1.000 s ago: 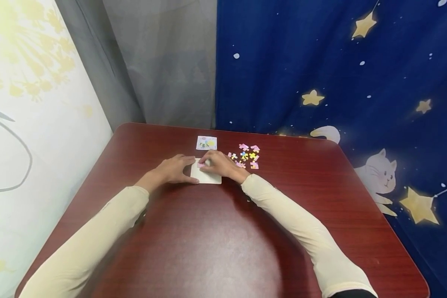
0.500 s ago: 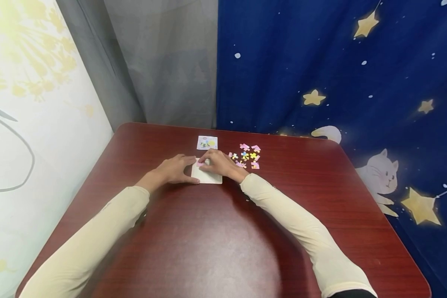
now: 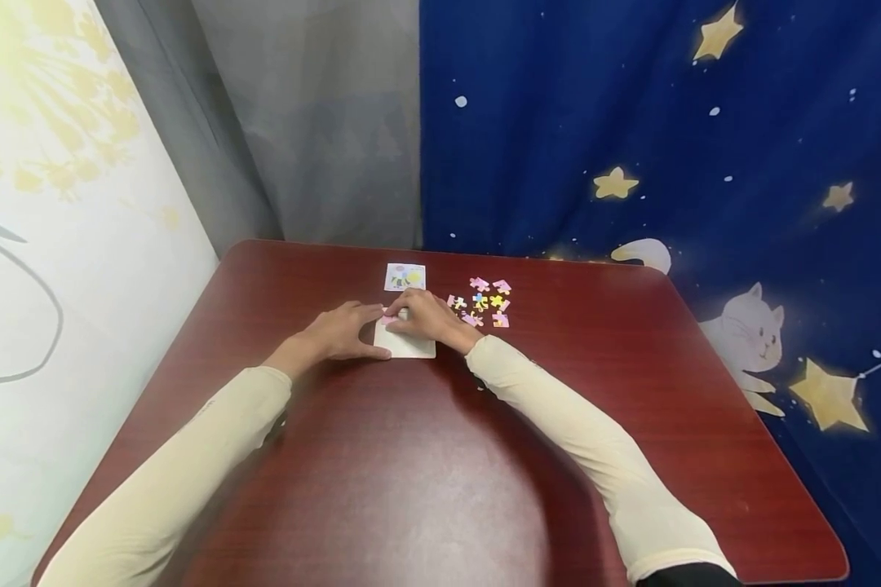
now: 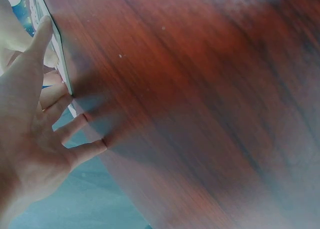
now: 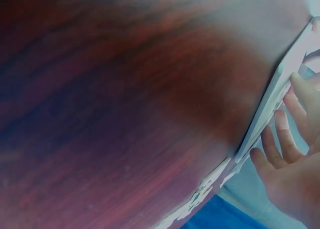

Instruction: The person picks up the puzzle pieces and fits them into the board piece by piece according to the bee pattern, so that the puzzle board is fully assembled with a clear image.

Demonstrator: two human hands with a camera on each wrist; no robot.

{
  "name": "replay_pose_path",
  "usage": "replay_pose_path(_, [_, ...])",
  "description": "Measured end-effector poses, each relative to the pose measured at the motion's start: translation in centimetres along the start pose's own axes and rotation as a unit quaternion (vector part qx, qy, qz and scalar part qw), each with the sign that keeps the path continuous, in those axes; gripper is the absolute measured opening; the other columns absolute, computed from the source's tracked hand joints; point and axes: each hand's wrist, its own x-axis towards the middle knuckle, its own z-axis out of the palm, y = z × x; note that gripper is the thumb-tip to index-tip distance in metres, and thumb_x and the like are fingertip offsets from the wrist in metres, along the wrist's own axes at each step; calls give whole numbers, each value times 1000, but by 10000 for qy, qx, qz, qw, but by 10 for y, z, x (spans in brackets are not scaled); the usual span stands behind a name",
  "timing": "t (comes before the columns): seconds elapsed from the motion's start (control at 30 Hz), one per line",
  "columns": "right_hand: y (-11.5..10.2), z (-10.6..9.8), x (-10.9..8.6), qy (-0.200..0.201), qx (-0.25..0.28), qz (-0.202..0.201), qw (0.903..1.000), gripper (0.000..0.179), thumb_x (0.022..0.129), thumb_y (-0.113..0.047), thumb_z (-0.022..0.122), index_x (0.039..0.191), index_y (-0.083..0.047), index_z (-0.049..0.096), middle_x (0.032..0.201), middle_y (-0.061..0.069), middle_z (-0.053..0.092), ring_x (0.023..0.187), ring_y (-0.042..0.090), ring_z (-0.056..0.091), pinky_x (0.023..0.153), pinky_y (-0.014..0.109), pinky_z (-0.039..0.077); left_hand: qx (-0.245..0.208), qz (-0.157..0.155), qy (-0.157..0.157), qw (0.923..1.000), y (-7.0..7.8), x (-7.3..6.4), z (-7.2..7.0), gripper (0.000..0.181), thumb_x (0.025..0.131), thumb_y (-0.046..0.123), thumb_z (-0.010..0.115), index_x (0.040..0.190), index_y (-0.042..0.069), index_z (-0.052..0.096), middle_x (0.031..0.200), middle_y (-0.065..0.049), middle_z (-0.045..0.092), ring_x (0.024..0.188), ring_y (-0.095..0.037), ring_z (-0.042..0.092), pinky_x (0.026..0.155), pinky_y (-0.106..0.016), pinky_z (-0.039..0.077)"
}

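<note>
A white square puzzle board [image 3: 411,346] lies flat on the table. My left hand [image 3: 340,333] spreads along its left side, the thumb on the near left corner and the index fingertip at the far left corner. In the left wrist view, other fingertips [image 4: 101,144] of that hand touch the tabletop. My right hand [image 3: 429,316] reaches over the board and pinches a pink jigsaw piece [image 3: 387,320] at the far left corner. Much of the piece is hidden by the fingers. In the right wrist view the board [image 5: 274,96] appears edge-on beside the right thumb.
Several loose jigsaw pieces [image 3: 480,302], pink, yellow and blue, are scattered to the right of the board. Beyond the board lies a small picture card [image 3: 405,277] with a bee drawing. Curtains [image 3: 514,163] hang behind the far edge of the dark red table [image 3: 382,456].
My right fingers have shifted slightly left with the pink jigsaw piece, up to the board's far left corner. The left hand keeps its place; the head view has tilted a little.
</note>
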Motion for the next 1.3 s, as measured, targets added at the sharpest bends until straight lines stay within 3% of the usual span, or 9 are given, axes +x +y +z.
replay_pose_path(0.47, [3, -10, 6, -24, 21, -45, 10000, 27, 93, -36, 81, 114, -20, 81, 119, -4, 74, 117, 12, 64, 99, 28, 49, -86, 25, 107, 9999, -2, 6, -4, 95, 83, 69, 76, 156, 15, 49, 157, -8, 50, 145, -37, 42, 101, -69, 45])
replay_pose_path(0.73, [4, -6, 7, -73, 51, -40, 10000, 26, 92, -37, 81, 112, -20, 81, 118, -5, 74, 116, 11, 64, 97, 28, 50, -116, -27, 60, 9999, -5, 4, -2, 95, 83, 70, 75, 156, 16, 49, 157, -8, 50, 146, -38, 40, 101, -70, 44])
replay_pose_path(0.97, [7, -7, 6, -121, 125, -191, 9997, 26, 94, -36, 80, 112, -18, 80, 112, -3, 74, 106, 13, 65, 89, 27, 51, -156, -92, 30, 9998, -5, 0, 2, 98, 82, 70, 76, 157, 14, 47, 158, -11, 48, 145, -38, 41, 102, -70, 43])
replay_pose_path(1.3, [26, -18, -5, -55, 343, 104, 9993, 25, 94, -32, 79, 114, -16, 79, 109, -4, 76, 100, 8, 67, 89, 28, 53, -111, -90, -31, 9999, -2, 2, 3, 99, 81, 71, 75, 157, 13, 47, 160, -12, 46, 146, -37, 40, 104, -67, 43])
